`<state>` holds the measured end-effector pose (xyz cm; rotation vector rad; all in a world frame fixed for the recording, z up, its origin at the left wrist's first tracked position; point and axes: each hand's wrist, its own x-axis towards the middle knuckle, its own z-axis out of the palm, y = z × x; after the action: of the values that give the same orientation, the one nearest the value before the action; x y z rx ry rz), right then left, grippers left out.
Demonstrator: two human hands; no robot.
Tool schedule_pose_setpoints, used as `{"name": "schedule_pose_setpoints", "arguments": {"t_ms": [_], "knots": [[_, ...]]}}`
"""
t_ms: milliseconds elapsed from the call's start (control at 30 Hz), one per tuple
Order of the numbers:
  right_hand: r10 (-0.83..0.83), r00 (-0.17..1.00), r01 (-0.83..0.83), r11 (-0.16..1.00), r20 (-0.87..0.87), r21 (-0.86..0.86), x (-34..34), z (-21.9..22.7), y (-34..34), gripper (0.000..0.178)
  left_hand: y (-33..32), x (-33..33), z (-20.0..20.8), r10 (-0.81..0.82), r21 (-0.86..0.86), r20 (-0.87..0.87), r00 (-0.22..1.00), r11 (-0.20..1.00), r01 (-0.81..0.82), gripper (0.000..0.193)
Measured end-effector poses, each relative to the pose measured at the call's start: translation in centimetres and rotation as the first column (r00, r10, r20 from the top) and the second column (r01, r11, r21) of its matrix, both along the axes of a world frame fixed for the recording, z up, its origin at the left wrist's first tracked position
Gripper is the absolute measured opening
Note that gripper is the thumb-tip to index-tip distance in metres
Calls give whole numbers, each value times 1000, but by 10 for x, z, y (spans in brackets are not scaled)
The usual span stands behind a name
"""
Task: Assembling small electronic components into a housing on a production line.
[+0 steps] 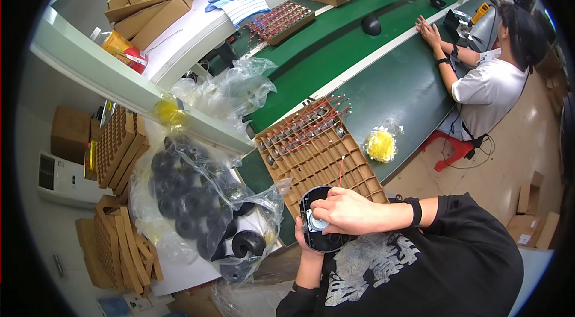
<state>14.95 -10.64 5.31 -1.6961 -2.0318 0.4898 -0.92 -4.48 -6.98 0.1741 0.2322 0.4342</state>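
My left hand [302, 238] grips a black round housing [308, 199] from its near left side, with the open face up. Inside it sits a round silver part [314, 222]. My right hand [344, 210] reaches over the housing with bent fingers closed on that part; the fingertips are partly hidden. A thin red wire [341, 168] sticks up beyond my right hand. Just past both hands lies a cardboard divider tray [317, 164]. Its far rows hold several small metal parts with red wires [299, 131], while many nearer cells are bare.
Left of me, a clear plastic bag [206, 197] holds several black round housings. A yellow bundle [381, 144] lies right of the tray. Beyond runs a green conveyor [335, 35] carrying a black housing [371, 25]. A co-worker [488, 89] sits at the right. Cardboard trays [123, 245] are stacked at left.
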Motion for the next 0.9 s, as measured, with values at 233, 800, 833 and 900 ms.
{"name": "schedule_pose_setpoints", "arguments": {"t_ms": [233, 800, 833, 900], "knots": [[-45, 998, 51, 990, -45, 134, 14, -1, -3, 35, 3, 15, 5, 43, 68, -144, 989, 997, -34, 68], [-390, 808, 12, 761, -443, -649, 148, -67, -26, 31, 12, 80, -23, -517, -147, -24, 856, 848, 509, 87], [-451, 744, 48, 771, -493, -635, 162, -82, -34, 31, 13, 88, -18, -469, -31, -147, 871, 882, 470, 84], [-551, 698, 262, 791, -458, -553, 195, -109, -46, 28, 19, 91, -26, -308, 110, -360, 881, 923, 368, 76]]}}
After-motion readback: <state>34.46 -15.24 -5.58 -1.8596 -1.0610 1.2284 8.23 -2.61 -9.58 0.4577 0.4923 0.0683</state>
